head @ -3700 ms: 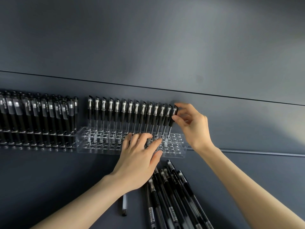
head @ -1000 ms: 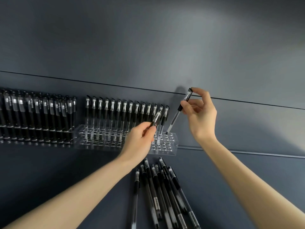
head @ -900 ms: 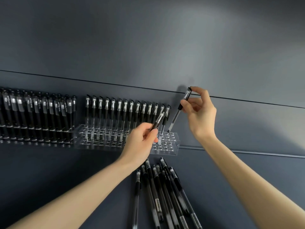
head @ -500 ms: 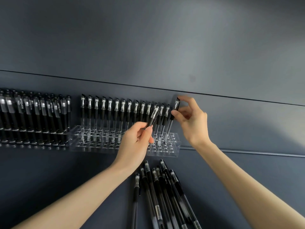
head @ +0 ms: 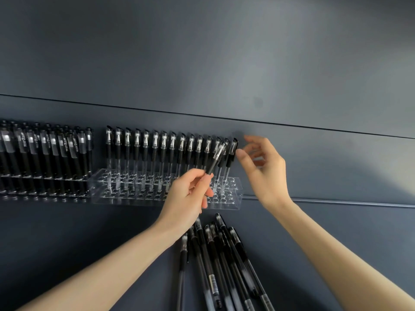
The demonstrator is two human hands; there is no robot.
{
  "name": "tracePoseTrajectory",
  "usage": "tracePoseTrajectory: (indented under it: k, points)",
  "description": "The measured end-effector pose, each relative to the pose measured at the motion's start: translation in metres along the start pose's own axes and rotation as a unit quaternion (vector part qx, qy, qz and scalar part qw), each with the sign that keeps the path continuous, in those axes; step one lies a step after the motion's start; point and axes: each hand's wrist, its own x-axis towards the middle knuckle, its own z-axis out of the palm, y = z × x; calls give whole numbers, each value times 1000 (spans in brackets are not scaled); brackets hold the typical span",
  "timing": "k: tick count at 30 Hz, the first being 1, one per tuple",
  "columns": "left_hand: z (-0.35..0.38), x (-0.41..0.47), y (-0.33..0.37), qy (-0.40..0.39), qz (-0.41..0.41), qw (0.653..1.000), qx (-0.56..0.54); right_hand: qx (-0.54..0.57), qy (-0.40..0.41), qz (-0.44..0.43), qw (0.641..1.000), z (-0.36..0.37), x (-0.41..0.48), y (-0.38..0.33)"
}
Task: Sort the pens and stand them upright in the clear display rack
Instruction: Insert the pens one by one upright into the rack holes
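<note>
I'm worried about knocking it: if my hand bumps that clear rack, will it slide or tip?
Probably slides: the clear rack is long, low, likely light plastic. Upright pens crowd its back edge, so a hard bump might rock it backward.

Black pens (head: 215, 261), clear rack (head: 125, 199), dark-grey table (head: 67, 232)

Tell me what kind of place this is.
Probably a stationery packing or display-stocking bench: a clear display rack partly filled with upright black pens, a full rack beside it, and loose pens piled on the dark surface.
</note>
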Motion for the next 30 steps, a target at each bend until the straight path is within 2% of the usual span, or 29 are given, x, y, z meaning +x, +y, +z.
tracePoseTrajectory:
  k: [3, 7, 10, 12, 14, 16, 18, 26, 30]
  points:
    - [5, -4, 3, -29, -3, 999, -17, 88, -52, 45, 994, -1, -5, -10]
    - [10, -7, 5, -64, -7, 998, -16, 132, -86, 65, 985, 1, -8, -16]
    - [9, -7, 3, -40, 55, 994, 89, 128, -57, 60, 988, -2, -3, -21]
    - [5, -7, 1, 0, 121, 968, 222, 116, -20, 48, 992, -10, 5, -22]
    - [1, -7, -4, 0, 163, 921, 354, 84, 15, 28, 996, -17, 13, -21]
    - [-1, -8, -11, -31, 165, 873, 458, 58, 48, 12, 997, -23, 19, -18]
    - [-2, -9, -18, -60, 149, 844, 512, 42, 73, 2, 996, -26, 24, -15]
    - [-2, -9, -21, -70, 159, 830, 530, 12, 86, -17, 996, -18, 29, 3]
    - [-2, -9, -20, -69, 154, 830, 532, -3, 62, -17, 998, -14, 29, 10]
